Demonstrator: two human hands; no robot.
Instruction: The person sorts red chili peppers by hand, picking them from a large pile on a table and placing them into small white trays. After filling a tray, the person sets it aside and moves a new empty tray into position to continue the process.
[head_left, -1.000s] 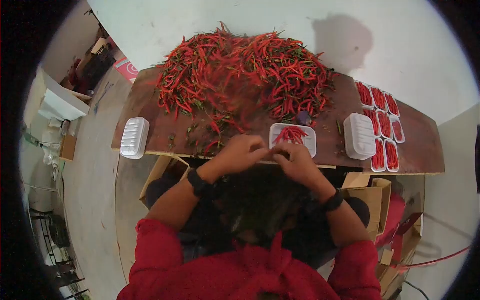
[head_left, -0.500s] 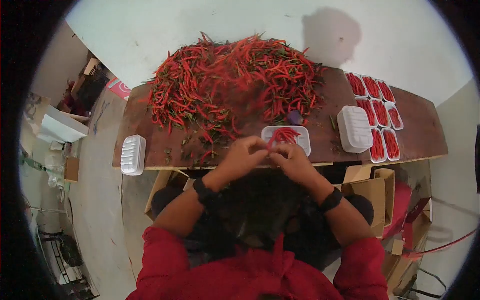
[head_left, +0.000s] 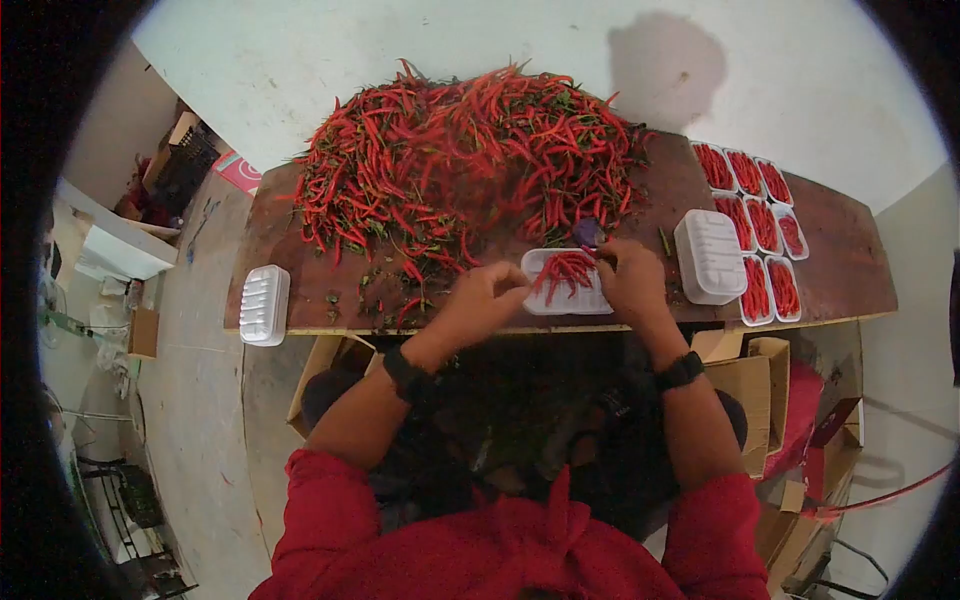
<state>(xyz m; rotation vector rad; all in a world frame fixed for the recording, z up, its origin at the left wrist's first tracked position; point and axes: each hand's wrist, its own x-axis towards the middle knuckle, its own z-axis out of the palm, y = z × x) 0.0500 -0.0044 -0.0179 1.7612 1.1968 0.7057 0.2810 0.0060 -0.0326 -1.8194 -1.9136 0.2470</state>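
Note:
A white foam tray (head_left: 600, 300) holds a loose bunch of red chillies (head_left: 565, 272) near the table's front edge. My left hand (head_left: 490, 297) is at its left side, fingers curled in toward the thumb; whatever they may hold is hidden. At the tray's right side, my right hand (head_left: 636, 282) has its fingertips pinched near the upper right corner. What is in that pinch is too small to make out. Just beyond those fingertips lies a small purple object (head_left: 587, 232). Behind the tray rises a large heap of red chillies (head_left: 450, 150) with green stems.
Stacked empty white trays (head_left: 708, 256) stand right of my right hand. Farther right, several filled trays (head_left: 758, 222) sit in rows. Another tray stack (head_left: 265, 305) is at the table's left front corner. Cardboard boxes (head_left: 745, 385) are under the table at right.
My hands, together over the tray's front edge before, have parted. The right moved up and right toward the purple object; the left shifted slightly left. The chillies in the tray now lie more exposed.

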